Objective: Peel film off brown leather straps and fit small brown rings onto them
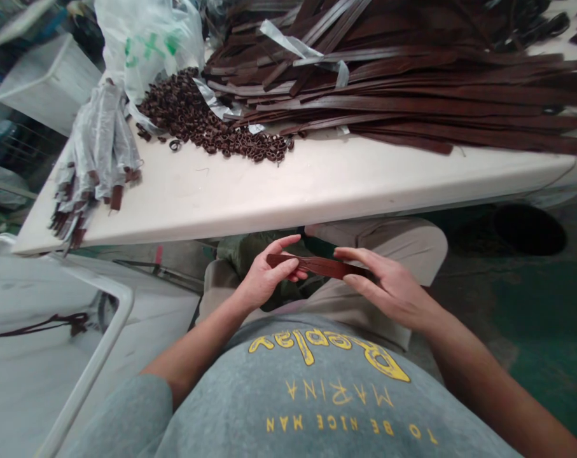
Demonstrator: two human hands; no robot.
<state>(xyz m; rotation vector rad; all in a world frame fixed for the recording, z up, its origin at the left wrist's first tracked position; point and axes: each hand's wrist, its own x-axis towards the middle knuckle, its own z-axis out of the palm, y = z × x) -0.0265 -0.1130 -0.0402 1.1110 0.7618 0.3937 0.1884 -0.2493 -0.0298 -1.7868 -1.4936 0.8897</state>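
A brown leather strap (329, 267), looking folded into a short length, spans the gap between my hands above my lap. My left hand (271, 270) pinches one end, thumb on top and fingers beneath. At the other end my right hand (381, 280) has its thumb and fingers around the strap, with that end hidden in the palm. Beyond them on the white table (317, 184) lies a heap of small dark brown loops (216, 127). A large pile of long brown straps (412, 108) spreads across the table's right side.
Plastic-wrapped bundles of straps (97, 146) lie at the table's left corner. Behind the loops stands a clear plastic bag (149, 48) with green marks. A white bin (54, 76) is at the far left; a large white tub (121, 312) with a thick rim stands left of me.
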